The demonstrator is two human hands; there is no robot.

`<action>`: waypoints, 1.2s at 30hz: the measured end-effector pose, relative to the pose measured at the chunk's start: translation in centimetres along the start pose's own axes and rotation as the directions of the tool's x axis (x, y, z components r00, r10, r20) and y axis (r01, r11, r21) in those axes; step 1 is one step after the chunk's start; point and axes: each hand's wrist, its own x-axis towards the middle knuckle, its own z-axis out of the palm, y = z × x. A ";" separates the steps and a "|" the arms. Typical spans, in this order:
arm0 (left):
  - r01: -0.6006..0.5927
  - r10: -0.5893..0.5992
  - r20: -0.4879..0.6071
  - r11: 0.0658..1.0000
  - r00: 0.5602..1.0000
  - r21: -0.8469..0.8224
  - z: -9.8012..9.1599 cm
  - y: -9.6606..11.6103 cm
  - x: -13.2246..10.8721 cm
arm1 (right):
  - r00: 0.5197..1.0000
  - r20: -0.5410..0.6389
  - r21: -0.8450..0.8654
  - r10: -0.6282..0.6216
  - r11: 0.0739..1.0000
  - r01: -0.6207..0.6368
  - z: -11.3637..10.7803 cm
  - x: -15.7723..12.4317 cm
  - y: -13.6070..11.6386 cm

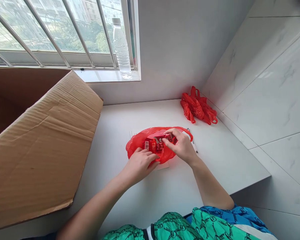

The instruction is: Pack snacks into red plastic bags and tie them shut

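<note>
A red plastic bag (137,141) lies spread open on the white table, with several small red printed packets (153,145) inside. My left hand (141,163) is at the bag's near left rim, its fingers bent over the thin plastic. Over the bag's right side, my right hand (181,145) pinches a small red packet (168,136) between thumb and fingers. The printing on the packets is too small to read. Part of the bag's near rim is hidden behind my left hand.
An open cardboard box (47,140) stands at the left. A crumpled bunch of red plastic bags (198,106) lies at the back right. A pen (195,146) rests beside the bag, and paper (165,166) shows under it. A clear bottle (122,50) stands on the windowsill.
</note>
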 end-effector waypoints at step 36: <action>0.200 -0.272 -0.251 0.940 0.929 -0.278 -1.5 -1.5 0.0 | 0.944 0.306 0.597 0.127 0.747 -0.294 2.7 0.2 0.6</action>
